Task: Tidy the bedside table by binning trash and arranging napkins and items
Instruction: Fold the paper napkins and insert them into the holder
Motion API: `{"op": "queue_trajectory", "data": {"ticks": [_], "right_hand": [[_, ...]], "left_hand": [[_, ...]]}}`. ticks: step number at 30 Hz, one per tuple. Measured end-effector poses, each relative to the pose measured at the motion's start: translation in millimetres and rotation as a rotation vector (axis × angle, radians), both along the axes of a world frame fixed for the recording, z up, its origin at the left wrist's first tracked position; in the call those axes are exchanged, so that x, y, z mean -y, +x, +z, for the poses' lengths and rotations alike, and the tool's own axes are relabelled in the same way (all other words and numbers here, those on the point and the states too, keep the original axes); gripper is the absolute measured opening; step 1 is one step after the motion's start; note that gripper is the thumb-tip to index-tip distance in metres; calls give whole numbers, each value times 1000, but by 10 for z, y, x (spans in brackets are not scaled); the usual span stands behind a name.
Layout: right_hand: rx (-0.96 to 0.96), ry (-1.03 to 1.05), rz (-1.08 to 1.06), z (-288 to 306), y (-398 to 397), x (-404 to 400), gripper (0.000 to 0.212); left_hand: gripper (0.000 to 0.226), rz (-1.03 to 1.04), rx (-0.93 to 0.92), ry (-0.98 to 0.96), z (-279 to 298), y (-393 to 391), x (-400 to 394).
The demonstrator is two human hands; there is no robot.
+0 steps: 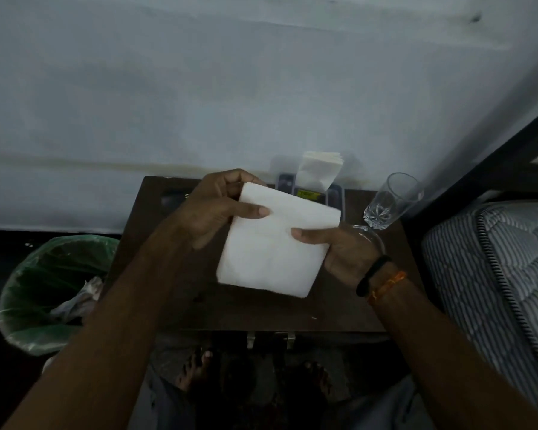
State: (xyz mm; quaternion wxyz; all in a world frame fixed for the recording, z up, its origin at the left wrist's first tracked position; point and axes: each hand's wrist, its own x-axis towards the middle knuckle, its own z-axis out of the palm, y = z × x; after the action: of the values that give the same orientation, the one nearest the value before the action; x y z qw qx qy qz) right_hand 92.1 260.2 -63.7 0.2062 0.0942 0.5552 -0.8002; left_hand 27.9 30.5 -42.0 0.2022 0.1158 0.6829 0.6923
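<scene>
Both hands (280, 231) pinch a folded napkin (274, 246) above the table (339, 305).

— How are the 2 arms placed?
— Both reach forward, bare, converging in front of the body.
— And the left hand (213, 209)?
— Raised, thumb laid flat across the top face of a white napkin (277, 243), fingers curled behind its upper edge.
— The right hand (339, 246)?
— Lower, thumb pinching the napkin's right side; black and orange bands circle that wrist.
</scene>
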Motion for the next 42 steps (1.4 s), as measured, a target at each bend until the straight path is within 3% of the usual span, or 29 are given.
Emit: {"op": "queue_trajectory", "data": {"ticks": [4,7,11,17,20,22,28,33,37,42], "right_hand": [[-87,-21,-91,37,197,-35,50],[-145,-77,-154,78,310,-42,46],[-240,69,-253,89,391,-40,39],[-373,279,-259,-1,266,-73,50],[-447,286,-267,-96,169,-64,51],[-439,319,-253,-189,125,-67,53],[-227,474,-145,-499,174,-95,56],[-315,443,-250,-398,128,-72,47],[-362,467,-267,-362,123,-60,45],[-288,471,-242,-507,161,-74,56]], "left_hand": [[41,75,48,119,-20,203,-134],[41,-32,143,104,-96,359,-223],[44,-117,182,66,-125,404,-303],[43,128,-21,-7,-126,423,-433],[47,141,-103,9,-191,420,-419],[51,98,-124,-28,-285,405,-392],[63,-30,-84,-513,-565,403,-293],[36,107,-167,-361,-432,424,-340],[41,107,-235,-282,-415,443,-342],[51,83,-125,-417,-540,431,-350]]}}
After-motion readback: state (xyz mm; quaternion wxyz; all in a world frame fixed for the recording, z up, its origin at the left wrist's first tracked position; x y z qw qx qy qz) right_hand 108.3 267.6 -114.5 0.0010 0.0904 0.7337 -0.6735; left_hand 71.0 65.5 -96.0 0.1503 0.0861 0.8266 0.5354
